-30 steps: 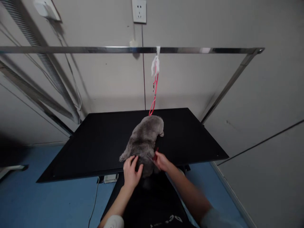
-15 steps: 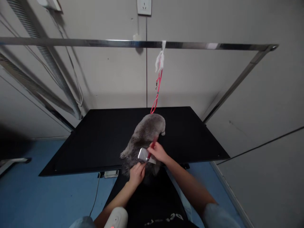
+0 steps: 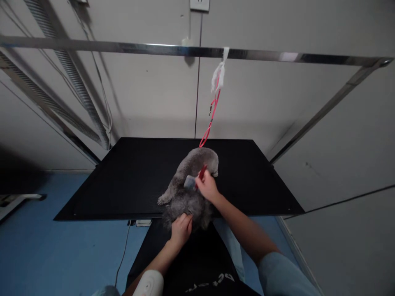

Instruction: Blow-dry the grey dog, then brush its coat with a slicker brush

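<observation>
A small grey curly-furred dog (image 3: 188, 181) lies on a black grooming table (image 3: 129, 181), its head toward the wall. A pink leash (image 3: 211, 117) runs from its neck up to a steel overhead bar (image 3: 154, 48). My right hand (image 3: 207, 187) is closed round the red handle of a slicker brush (image 3: 190, 181), whose grey pad rests on the dog's back. My left hand (image 3: 181, 229) presses with curled fingers against the dog's rump at the table's near edge.
A slanted steel brace (image 3: 327, 109) joins the bar to the table's right side. A ribbed hose (image 3: 74, 82) runs down the wall at left. A wall socket (image 3: 199, 4) sits above the bar. Blue floor surrounds the table, with a cable (image 3: 123, 255) hanging below.
My right hand has carried the brush forward along the dog's back toward its shoulders. My left hand has slid back to the dog's rump. The view has tilted slightly.
</observation>
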`<state>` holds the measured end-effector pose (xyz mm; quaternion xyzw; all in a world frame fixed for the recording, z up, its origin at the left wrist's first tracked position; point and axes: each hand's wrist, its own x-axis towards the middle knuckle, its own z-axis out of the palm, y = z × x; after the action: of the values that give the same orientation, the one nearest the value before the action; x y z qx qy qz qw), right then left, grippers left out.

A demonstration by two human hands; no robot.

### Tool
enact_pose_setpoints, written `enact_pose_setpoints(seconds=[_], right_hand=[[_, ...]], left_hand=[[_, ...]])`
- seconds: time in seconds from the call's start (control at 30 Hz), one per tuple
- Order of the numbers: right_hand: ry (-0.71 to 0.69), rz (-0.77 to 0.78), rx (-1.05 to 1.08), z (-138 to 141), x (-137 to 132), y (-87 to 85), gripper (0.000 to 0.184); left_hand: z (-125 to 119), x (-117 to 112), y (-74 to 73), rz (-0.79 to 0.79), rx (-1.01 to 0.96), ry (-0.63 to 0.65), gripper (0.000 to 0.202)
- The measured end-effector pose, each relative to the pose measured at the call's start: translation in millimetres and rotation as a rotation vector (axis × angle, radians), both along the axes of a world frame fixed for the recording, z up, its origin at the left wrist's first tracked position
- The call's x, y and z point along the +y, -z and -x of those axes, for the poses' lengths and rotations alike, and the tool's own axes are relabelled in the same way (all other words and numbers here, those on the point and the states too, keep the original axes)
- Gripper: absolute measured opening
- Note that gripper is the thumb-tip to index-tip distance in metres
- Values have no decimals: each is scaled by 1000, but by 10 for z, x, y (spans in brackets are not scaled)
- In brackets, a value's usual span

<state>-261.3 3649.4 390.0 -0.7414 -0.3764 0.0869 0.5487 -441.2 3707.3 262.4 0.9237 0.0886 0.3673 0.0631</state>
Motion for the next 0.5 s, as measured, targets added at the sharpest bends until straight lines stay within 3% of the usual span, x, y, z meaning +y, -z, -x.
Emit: enact_pose_setpoints(seconds=[0.1, 0.23, 0.4, 0.5], right_hand=[[-84, 76, -5, 24, -40, -13, 16], [77, 30, -32, 28, -92, -67, 18], [-124, 139, -94, 152, -102, -47, 14], [41, 86, -156, 187, -115, -59, 15]], left_hand=[[12, -28, -3, 17, 4, -7, 24], [30, -44, -3, 47, -17, -19, 23], [15, -66, -16, 72, -23, -28, 25], [-3, -85, -31, 79, -16, -31, 25]])
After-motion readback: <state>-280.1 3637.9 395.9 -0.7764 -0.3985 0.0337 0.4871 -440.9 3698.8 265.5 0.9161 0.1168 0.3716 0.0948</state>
